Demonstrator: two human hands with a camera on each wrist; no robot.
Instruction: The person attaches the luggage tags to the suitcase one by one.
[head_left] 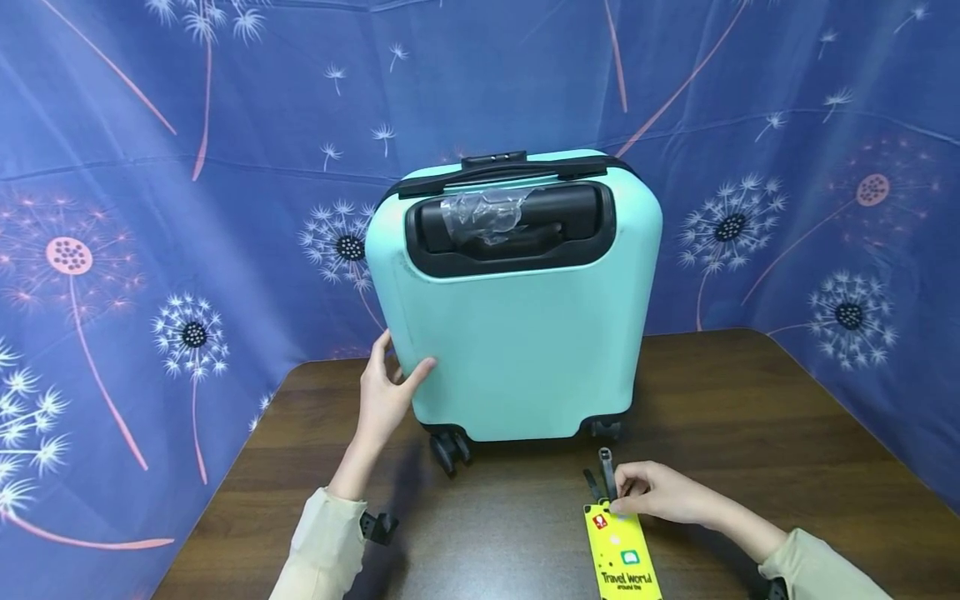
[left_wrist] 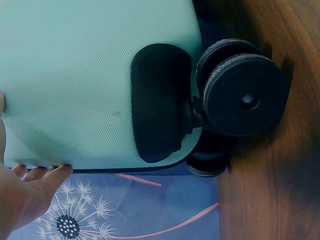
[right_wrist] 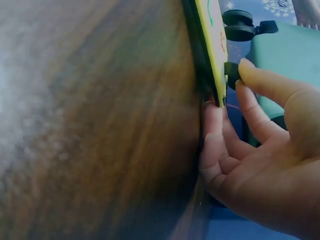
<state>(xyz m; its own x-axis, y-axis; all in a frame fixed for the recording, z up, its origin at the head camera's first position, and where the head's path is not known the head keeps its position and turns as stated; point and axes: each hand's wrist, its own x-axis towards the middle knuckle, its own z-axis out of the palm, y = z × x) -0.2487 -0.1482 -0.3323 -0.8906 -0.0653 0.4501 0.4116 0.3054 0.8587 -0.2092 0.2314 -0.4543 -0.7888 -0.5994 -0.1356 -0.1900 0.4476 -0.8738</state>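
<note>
A mint-green suitcase (head_left: 525, 342) stands upright on its wheels on the wooden table. My left hand (head_left: 384, 396) holds its lower left side, thumb on the broad face and fingers round the side. In the left wrist view the fingertips of the left hand (left_wrist: 30, 192) touch the case near its edge, beside a black double wheel (left_wrist: 245, 95). My right hand (head_left: 656, 493) pinches the dark buckled strap (head_left: 607, 473) of a yellow luggage tag (head_left: 622, 554) between thumb and forefinger. Seen nearly edge-on in the right wrist view, the tag (right_wrist: 220, 55) is close to the tabletop.
Clear plastic film (head_left: 487, 212) wraps part of the black pull handle (head_left: 558, 212) in its recess. A black carry handle (head_left: 502, 172) and a lock sit on top. Behind the brown table (head_left: 285, 450) hangs a blue dandelion-print cloth (head_left: 495, 75).
</note>
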